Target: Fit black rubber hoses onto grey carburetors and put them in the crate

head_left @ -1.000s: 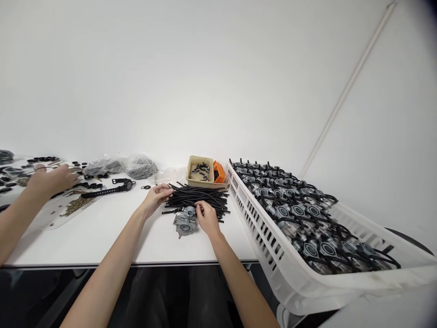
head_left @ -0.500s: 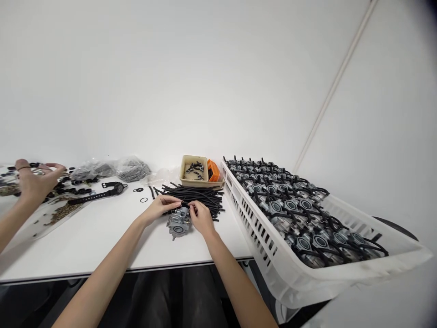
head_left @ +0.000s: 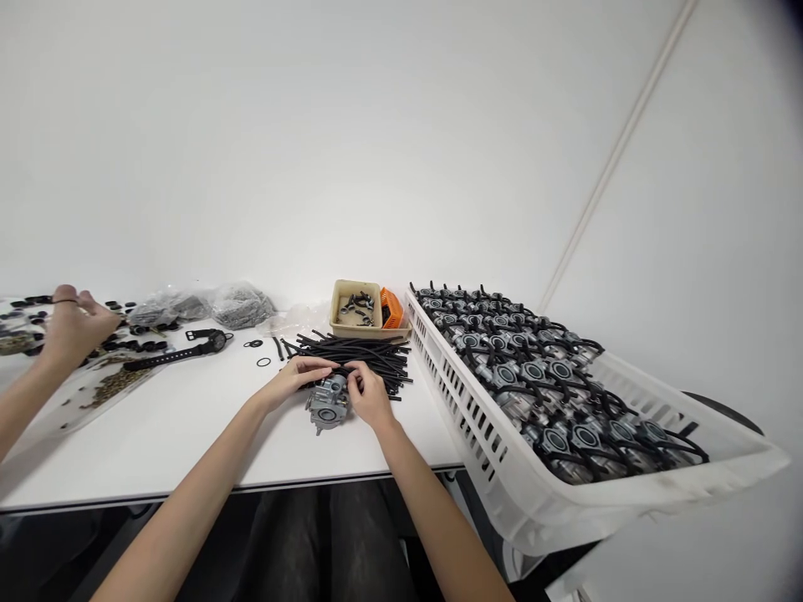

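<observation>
A grey metal carburetor (head_left: 329, 405) rests on the white table in front of me. At its top edge, the fingers of my left hand (head_left: 283, 386) and my right hand (head_left: 370, 396) pinch a black rubber hose (head_left: 342, 369) from either side. Much of that hose is hidden by my fingertips and is hard to separate from those behind. Right behind my hands lies a loose pile of similar black hoses (head_left: 376, 354).
On the right stands a white crate (head_left: 477, 435) with rows of carburetors. Behind the hoses are a beige tray (head_left: 337, 311) of small parts and an orange basket (head_left: 393, 308). Leftward lie a black watch (head_left: 181, 354), bagged parts (head_left: 242, 307) and another person's hand (head_left: 75, 328).
My fingers have shifted slightly at the top of the carburetor, the right ones curling closer over the hose. The other person's hand has turned and moved a little to the right.
</observation>
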`<state>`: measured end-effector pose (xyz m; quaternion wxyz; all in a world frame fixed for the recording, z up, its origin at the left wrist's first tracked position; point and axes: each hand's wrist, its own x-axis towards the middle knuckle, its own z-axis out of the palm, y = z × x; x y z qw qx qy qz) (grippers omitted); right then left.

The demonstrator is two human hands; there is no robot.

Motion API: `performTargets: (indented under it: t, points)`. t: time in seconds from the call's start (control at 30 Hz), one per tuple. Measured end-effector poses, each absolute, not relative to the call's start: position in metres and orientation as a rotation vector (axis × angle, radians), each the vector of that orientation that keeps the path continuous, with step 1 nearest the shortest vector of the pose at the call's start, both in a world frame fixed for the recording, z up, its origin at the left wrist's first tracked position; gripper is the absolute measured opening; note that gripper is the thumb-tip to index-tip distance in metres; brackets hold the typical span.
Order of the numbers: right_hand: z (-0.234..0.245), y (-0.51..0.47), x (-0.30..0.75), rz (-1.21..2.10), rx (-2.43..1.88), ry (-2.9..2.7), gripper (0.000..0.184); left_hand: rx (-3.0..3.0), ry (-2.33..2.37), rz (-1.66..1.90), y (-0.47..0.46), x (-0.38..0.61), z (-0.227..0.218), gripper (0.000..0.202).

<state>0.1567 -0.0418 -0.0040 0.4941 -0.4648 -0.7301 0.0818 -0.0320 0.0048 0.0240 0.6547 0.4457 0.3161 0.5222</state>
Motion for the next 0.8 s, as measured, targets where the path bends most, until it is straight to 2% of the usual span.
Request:
performTargets:
  t: [0.17, 0.33, 0.8]
  points:
    - [-0.0028, -0.0420, 0.1555, 0.140, -1.086, -1.796, 0.019, 1.416, 0.725, 0.933, 0.0026, -0.0328, 0.0329, 0.035]
    - [-0.0029, -0.0434, 0.1557, 0.092, -1.037, -1.776, 0.017, 1.621, 0.702, 0.870, 0.0019, -0.0342, 0.0340, 0.039]
    - [0.0023, -0.0492, 0.1536, 0.006, -0.872, -1.788, 0.019, 1.590, 0.736, 1.094, 0.0064, -0.0348, 0.0323, 0.038]
